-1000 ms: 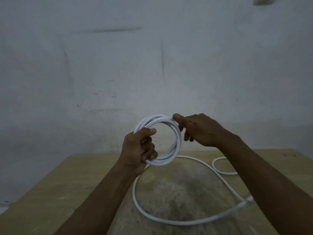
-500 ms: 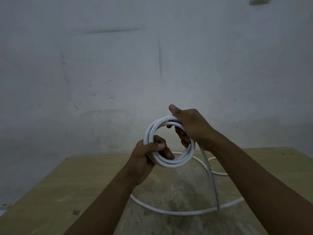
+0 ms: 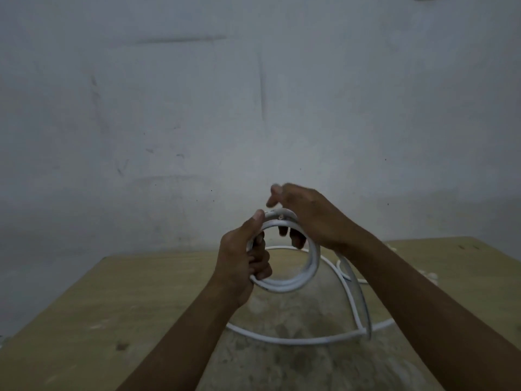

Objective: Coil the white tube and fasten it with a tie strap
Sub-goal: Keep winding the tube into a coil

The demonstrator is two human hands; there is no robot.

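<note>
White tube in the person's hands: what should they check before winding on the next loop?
1. Left hand grips the coil of white tube: ok.
2. Loops lie close together, none sprung out: ok.
3. Right hand has hold of the loose length: cannot tell, it is blurred.
4. Loose length free of tangles: cannot tell; it crosses itself once on the table.
5. Whole tube coiled: not ok; a long length lies uncoiled on the table.
6. Tie strap within reach: cannot tell; none plainly visible.
</note>
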